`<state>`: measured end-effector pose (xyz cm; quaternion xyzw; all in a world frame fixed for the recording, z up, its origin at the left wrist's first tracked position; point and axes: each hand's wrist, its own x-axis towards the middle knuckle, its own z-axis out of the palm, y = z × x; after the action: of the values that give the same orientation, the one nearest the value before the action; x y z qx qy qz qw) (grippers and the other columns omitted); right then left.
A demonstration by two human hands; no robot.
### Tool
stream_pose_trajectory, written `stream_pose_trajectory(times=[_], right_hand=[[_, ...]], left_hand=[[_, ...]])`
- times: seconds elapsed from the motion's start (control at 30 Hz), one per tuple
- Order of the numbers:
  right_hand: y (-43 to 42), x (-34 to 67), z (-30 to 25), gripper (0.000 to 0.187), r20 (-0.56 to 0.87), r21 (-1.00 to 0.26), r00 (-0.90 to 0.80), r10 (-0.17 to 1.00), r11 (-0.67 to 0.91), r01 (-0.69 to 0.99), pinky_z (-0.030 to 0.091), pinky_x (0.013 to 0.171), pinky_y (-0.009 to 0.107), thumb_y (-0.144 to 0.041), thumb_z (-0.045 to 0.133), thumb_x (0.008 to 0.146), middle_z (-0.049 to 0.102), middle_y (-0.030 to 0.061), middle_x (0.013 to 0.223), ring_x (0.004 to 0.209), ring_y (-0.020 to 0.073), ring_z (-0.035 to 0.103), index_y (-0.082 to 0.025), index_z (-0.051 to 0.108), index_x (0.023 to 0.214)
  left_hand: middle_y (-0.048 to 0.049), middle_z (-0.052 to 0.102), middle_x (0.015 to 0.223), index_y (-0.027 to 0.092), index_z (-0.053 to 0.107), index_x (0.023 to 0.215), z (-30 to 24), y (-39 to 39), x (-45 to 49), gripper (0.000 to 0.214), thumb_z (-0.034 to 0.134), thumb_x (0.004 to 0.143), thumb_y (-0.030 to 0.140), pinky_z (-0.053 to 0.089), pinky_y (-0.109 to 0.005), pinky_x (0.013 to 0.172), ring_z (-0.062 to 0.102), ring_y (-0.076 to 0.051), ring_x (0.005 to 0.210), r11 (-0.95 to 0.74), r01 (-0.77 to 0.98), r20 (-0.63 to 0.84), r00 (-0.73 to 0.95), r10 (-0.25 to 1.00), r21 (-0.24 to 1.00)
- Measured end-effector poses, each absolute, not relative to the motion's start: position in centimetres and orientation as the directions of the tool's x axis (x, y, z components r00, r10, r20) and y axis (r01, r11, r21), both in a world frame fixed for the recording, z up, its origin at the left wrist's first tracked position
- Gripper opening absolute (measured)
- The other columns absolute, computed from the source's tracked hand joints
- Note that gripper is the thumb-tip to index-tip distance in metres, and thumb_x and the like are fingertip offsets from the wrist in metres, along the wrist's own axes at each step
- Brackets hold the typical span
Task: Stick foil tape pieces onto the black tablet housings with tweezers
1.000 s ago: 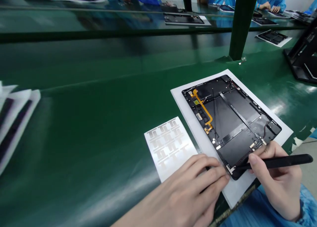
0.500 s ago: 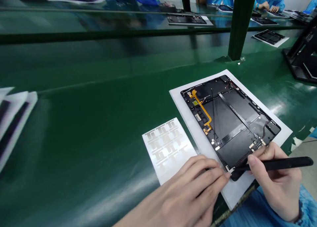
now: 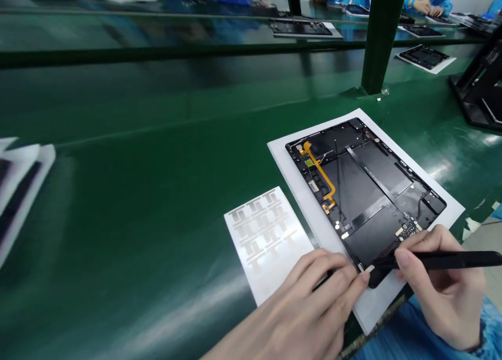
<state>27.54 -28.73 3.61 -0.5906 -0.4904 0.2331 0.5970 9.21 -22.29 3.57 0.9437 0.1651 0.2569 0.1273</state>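
Observation:
A black tablet housing (image 3: 376,192) lies with its inside facing up, showing an orange ribbon cable (image 3: 323,174) and a small circuit board (image 3: 408,229). My right hand (image 3: 443,287) grips black tweezers (image 3: 466,259), their tips at the housing's near corner. Beside the tips is a small pale strip (image 3: 369,269). My left hand (image 3: 314,302) has its fingers curled close together at that corner, one fingertip against the strip; its thumb and whatever lies under the fingers are hidden. Left of the housing, partly under my left hand, is a white sheet of grey T-shaped stickers (image 3: 261,224).
White paper (image 3: 451,213) lies under the housing on the green bench (image 3: 137,192). A green post (image 3: 382,41) rises behind, and a black stand (image 3: 480,82) is at right. More housings (image 3: 425,56) lie beyond. Co-workers in blue (image 3: 431,4) sit across the bench.
Both hands have shifted slightly right, the tweezers with my right hand. The pale strip at the corner is angled a little differently. The housing has hardly moved.

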Motion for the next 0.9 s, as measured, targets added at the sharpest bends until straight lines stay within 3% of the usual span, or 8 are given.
stream_pose_trajectory(times=[0.23,0.4,0.53,0.77,0.9], right_hand=[[-28.4,26.8,4.1,0.023,0.177,-0.968,0.394,0.902,0.088,0.234,0.040,0.053,0.020,-0.018,0.064,0.093,0.053,-0.0054,0.067,0.059,0.0096,0.052,-0.022,0.055,0.072],[-28.4,26.8,4.2,0.025,0.141,-0.967,0.401,0.905,0.039,0.253,0.038,0.049,0.021,-0.022,0.065,0.093,0.052,-0.0052,0.065,0.054,0.0097,0.049,-0.021,0.054,0.071],[-28.4,26.7,4.2,0.026,0.150,-0.961,0.400,0.904,0.039,0.274,0.038,0.050,0.020,-0.022,0.064,0.093,0.052,-0.0053,0.063,0.054,0.0098,0.049,-0.022,0.053,0.069],[-28.4,26.5,4.1,0.025,0.180,-0.953,0.413,0.893,0.054,0.298,0.040,0.052,0.018,-0.019,0.063,0.093,0.053,-0.0068,0.063,0.055,0.0089,0.049,-0.022,0.053,0.070],[-28.5,26.7,3.9,0.019,0.205,-0.955,0.384,0.900,0.099,0.279,0.041,0.053,0.019,-0.018,0.064,0.092,0.055,-0.0056,0.068,0.062,0.0108,0.052,-0.024,0.057,0.075]], left_hand=[[-0.0065,0.069,0.096,0.012,0.067,0.113,3.7,-22.3,9.5,0.046,0.022,0.105,0.016,0.051,-0.029,0.085,0.059,-0.020,0.098,-0.915,0.253,0.460,0.803,0.380,0.315],[-0.0078,0.070,0.104,0.016,0.066,0.122,3.1,-22.7,9.0,0.030,0.047,0.100,0.022,0.053,-0.034,0.092,0.059,-0.023,0.104,-0.909,0.280,0.403,0.827,0.391,0.308],[-0.0102,0.069,0.109,0.020,0.064,0.128,2.8,-23.0,8.5,0.037,0.059,0.094,0.033,0.054,-0.039,0.094,0.059,-0.027,0.108,-0.884,0.327,0.335,0.836,0.436,0.334],[-0.0093,0.070,0.102,0.020,0.066,0.124,3.1,-22.6,9.1,0.033,0.056,0.095,0.031,0.055,-0.037,0.090,0.061,-0.025,0.102,-0.879,0.326,0.330,0.835,0.441,0.348],[-0.0067,0.070,0.090,0.016,0.070,0.110,3.8,-22.2,9.7,0.038,0.033,0.103,0.020,0.055,-0.029,0.081,0.062,-0.020,0.093,-0.901,0.265,0.427,0.811,0.401,0.342]])
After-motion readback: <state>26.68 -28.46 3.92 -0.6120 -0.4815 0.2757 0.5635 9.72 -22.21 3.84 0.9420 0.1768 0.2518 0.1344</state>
